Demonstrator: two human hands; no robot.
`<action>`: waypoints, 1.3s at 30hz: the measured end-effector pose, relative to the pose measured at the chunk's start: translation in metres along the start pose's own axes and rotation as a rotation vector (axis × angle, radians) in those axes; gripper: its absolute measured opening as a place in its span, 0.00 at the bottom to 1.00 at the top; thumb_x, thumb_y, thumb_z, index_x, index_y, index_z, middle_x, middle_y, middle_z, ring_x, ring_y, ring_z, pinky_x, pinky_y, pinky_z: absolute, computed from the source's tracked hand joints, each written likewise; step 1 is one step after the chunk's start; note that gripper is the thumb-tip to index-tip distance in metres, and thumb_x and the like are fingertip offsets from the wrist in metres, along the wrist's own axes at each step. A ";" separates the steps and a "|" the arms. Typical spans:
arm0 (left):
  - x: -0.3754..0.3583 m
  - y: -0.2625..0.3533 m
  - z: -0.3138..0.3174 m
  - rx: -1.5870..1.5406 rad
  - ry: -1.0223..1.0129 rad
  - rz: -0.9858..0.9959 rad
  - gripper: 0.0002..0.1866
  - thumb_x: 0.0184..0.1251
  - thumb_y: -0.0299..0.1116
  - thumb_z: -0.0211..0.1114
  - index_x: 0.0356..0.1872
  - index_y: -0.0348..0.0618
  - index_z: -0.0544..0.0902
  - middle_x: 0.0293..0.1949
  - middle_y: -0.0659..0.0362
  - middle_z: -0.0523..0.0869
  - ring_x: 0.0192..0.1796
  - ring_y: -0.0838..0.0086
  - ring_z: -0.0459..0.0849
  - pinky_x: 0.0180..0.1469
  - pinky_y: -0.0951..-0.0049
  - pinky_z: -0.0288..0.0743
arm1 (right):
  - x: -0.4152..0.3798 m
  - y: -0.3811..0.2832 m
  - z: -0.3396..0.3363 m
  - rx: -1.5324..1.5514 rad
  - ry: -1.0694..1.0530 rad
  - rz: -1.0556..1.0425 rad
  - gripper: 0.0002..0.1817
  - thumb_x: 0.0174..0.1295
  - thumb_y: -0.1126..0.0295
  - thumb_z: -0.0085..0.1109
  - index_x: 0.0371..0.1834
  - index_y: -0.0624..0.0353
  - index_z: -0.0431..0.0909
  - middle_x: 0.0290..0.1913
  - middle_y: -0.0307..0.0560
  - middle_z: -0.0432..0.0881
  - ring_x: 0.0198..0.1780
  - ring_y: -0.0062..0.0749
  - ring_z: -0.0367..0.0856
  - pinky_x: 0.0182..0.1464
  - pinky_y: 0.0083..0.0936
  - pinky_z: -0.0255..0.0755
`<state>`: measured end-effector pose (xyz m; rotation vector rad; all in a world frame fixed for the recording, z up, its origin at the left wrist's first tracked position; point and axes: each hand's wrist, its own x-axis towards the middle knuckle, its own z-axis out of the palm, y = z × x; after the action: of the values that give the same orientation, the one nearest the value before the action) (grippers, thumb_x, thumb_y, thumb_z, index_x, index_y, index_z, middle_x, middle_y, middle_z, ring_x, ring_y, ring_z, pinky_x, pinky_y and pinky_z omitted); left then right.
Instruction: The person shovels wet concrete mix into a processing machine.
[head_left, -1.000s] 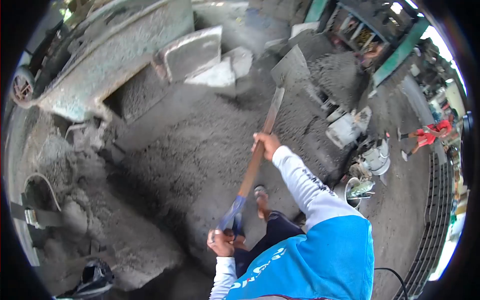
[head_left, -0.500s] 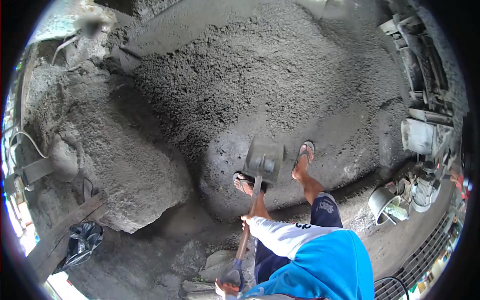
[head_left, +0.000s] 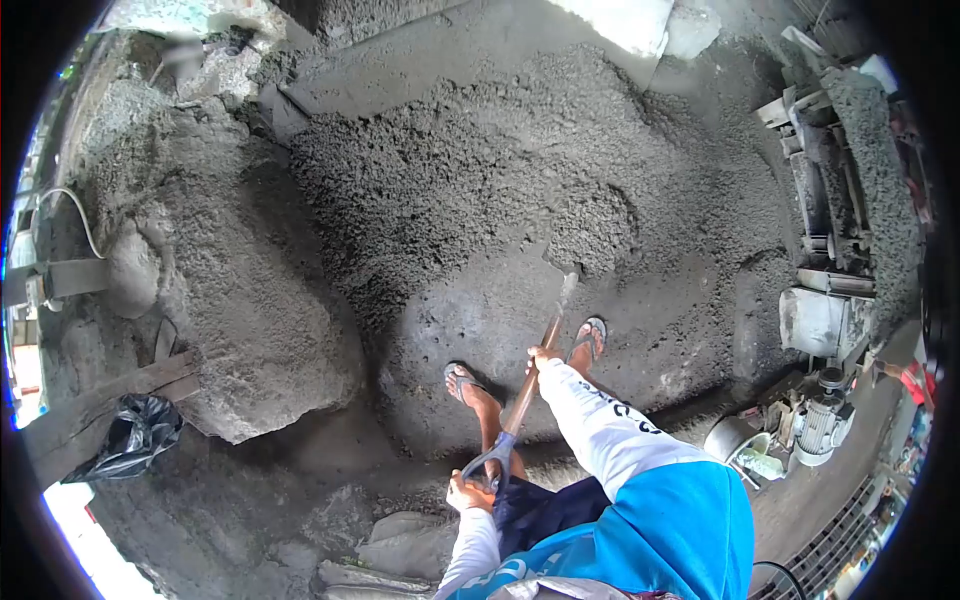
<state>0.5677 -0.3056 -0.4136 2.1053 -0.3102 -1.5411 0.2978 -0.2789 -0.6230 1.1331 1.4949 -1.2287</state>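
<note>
A shovel (head_left: 528, 398) with a wooden shaft and a dark D-shaped grip slants up and right from my body. My left hand (head_left: 468, 492) is closed around the D-grip. Farther up, my right hand (head_left: 541, 358) wraps the shaft. A mound of wet grey concrete mix (head_left: 592, 228) covers the blade, so the metal is mostly hidden. Around it spreads a broad, lumpy bed of the same mix (head_left: 430, 180). My feet in flip-flops stand on the smeared grey floor (head_left: 520, 335), either side of the shaft.
On the left stands a big grey mortar-crusted block (head_left: 250, 300), with a black plastic bag (head_left: 140, 435) on a wooden beam (head_left: 95, 415) near it. To the right are a motor (head_left: 825, 430), a whitish bucket (head_left: 735, 440), a pale container (head_left: 812, 322) and a metal grate (head_left: 835, 545).
The shovel blade has gone forward and right from near my feet, and mix now covers it. Both hands moved up and right with the shovel. My feet have shifted slightly.
</note>
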 end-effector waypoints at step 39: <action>-0.294 0.173 0.108 0.330 -1.239 0.882 0.16 0.62 0.44 0.70 0.29 0.40 0.81 0.24 0.60 0.83 0.25 0.76 0.79 0.29 0.71 0.72 | -0.409 -0.379 -0.180 0.616 -1.033 -0.824 0.13 0.60 0.59 0.65 0.29 0.49 0.71 0.25 0.33 0.72 0.30 0.27 0.72 0.35 0.30 0.71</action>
<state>0.3885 -0.3433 -0.1059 0.6259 -1.6973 -1.9806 0.0003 -0.1866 -0.1274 0.0081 0.7325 -2.4381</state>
